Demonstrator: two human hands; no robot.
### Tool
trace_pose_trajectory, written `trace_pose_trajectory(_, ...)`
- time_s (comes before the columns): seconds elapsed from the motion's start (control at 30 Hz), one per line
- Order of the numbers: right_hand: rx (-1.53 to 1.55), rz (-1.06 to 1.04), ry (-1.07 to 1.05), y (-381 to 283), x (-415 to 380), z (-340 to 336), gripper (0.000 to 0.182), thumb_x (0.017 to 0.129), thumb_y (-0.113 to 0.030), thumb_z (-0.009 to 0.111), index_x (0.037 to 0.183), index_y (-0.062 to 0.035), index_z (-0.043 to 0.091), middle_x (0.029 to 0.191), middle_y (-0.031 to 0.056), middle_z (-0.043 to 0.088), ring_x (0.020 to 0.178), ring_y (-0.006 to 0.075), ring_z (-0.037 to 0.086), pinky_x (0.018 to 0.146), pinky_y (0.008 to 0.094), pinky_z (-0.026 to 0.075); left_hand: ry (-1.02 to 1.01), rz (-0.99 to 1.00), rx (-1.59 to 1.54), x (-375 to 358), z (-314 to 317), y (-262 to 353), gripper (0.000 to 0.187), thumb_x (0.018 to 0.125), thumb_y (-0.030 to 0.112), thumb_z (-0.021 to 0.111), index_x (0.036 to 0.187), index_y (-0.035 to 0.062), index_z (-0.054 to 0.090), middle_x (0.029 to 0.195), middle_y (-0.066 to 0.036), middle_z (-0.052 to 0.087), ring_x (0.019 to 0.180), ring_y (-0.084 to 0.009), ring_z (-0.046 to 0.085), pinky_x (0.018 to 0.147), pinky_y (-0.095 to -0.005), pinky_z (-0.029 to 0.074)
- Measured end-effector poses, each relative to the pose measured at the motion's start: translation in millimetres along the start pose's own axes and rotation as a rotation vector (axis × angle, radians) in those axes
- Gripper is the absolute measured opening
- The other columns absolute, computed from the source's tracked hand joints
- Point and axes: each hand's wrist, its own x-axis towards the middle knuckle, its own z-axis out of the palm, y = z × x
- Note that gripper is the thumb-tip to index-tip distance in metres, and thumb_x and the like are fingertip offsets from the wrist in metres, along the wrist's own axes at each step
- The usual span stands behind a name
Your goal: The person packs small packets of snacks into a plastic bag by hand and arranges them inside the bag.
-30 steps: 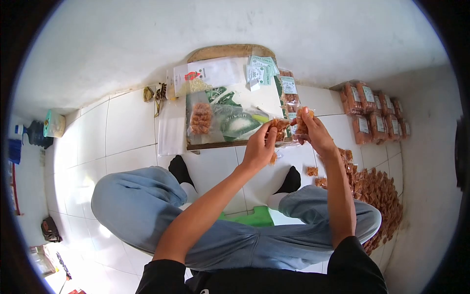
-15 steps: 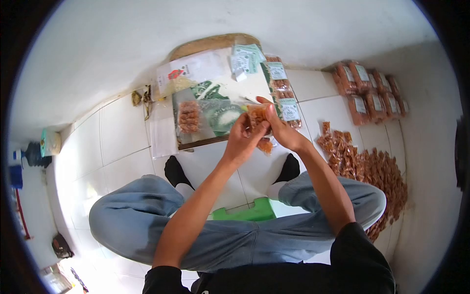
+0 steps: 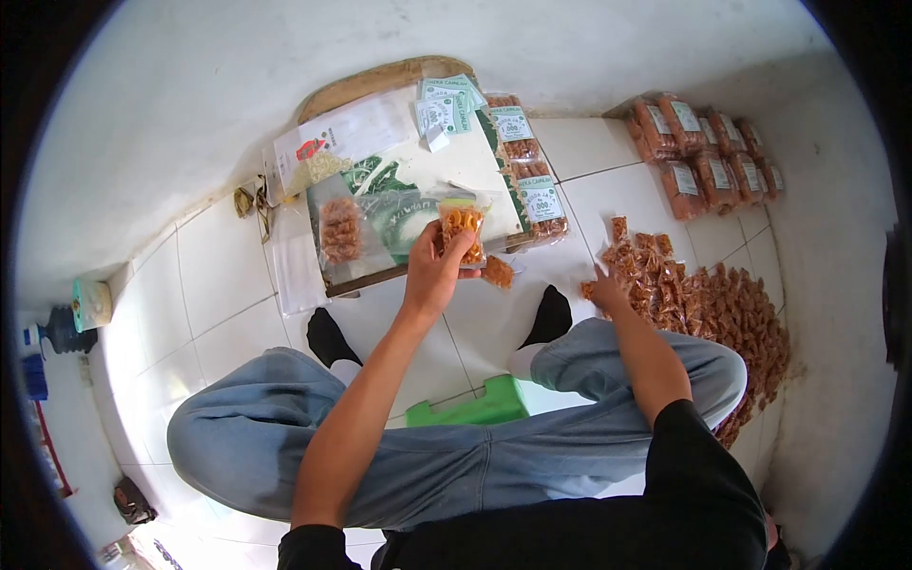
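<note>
In my left hand (image 3: 432, 263) a bundle of small clear packets of orange-brown snacks (image 3: 462, 226) stands upright over the front edge of the low table (image 3: 480, 171), thumb across its front. Another small snack packet (image 3: 498, 273) shows just below that hand. My right hand (image 3: 611, 290) is down at the left edge of a large heap of the same packets (image 3: 703, 309) on the floor, fingers closed at a small packet (image 3: 588, 290). On the table lies a clear plastic bag (image 3: 385, 242) with a block of snack packets (image 3: 340, 230) inside.
Printed labels (image 3: 445, 104) and plastic sleeves (image 3: 366, 128) lie on the table. Filled, labelled packs (image 3: 537, 195) line its right side. More filled packs (image 3: 698, 142) are stacked by the wall. A green stool (image 3: 475, 404) is under my legs.
My right hand has left the bundle and moved right and down to the heap. My left hand now holds the bundle alone. The view has shifted slightly.
</note>
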Motion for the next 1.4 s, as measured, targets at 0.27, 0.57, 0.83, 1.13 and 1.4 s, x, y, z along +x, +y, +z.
trace_pose_trajectory(0.27,-0.021,-0.122,-0.182,-22,0,2,0.037,0.093,-0.032,0.055,0.123,-0.0118,0.055,0.124,0.0114,0.061,0.124,0.0288,0.051,0.105,0.0546,0.034,-0.165,-0.012,0.019,1,-4,13,0.043,0.094,0.024,0.063,0.127,0.0011,0.05,0.114,-0.008,0.061,0.102,-0.0159,0.063,0.083,-0.0325,0.058)
trace_pose_trajectory(0.57,0.958,-0.265,-0.284,-40,70,-158,0.024,0.082,-0.014,0.074,0.098,-0.0016,0.061,0.084,0.0102,0.071,0.066,0.0183,0.067,0.063,0.0317,0.053,-0.104,-0.036,0.047,3,-15,25,0.05,0.093,0.021,0.065,0.133,-0.0004,0.043,0.116,-0.007,0.059,0.103,-0.0146,0.061,0.08,-0.0336,0.06)
trace_pose_trajectory(0.83,0.894,-0.894,-0.478,-125,-74,-333,0.048,0.08,-0.013,0.079,0.121,-0.0022,0.055,0.101,0.0075,0.068,0.088,0.0124,0.063,0.076,0.0275,0.051,-0.179,-0.184,-0.082,4,0,28,0.043,0.095,0.019,0.054,0.132,0.0006,0.042,0.113,-0.009,0.056,0.1,-0.0171,0.061,0.073,-0.033,0.062)
trace_pose_trajectory(1.13,0.481,-0.881,-0.323,-132,-120,-323,0.062,0.079,-0.027,0.08,0.129,-0.0013,0.052,0.079,0.0102,0.065,0.07,0.0177,0.061,0.071,0.03,0.049,-0.257,-0.128,-0.018,-28,17,9,0.043,0.101,0.03,0.029,0.13,0.0026,0.046,0.112,-0.012,0.058,0.094,-0.0189,0.065,0.062,-0.0332,0.06)
trace_pose_trajectory(1.4,0.368,-1.065,-0.286,-141,-116,-287,0.091,0.078,-0.044,0.078,0.145,-0.0009,0.033,0.136,0.0254,0.046,0.124,0.0347,0.05,0.103,0.0398,0.041,-0.057,0.051,0.336,-52,19,-8,0.043,0.105,0.038,0.028,0.119,0.0027,0.05,0.087,-0.022,0.063,0.078,-0.0382,0.065,0.072,-0.0451,0.05)
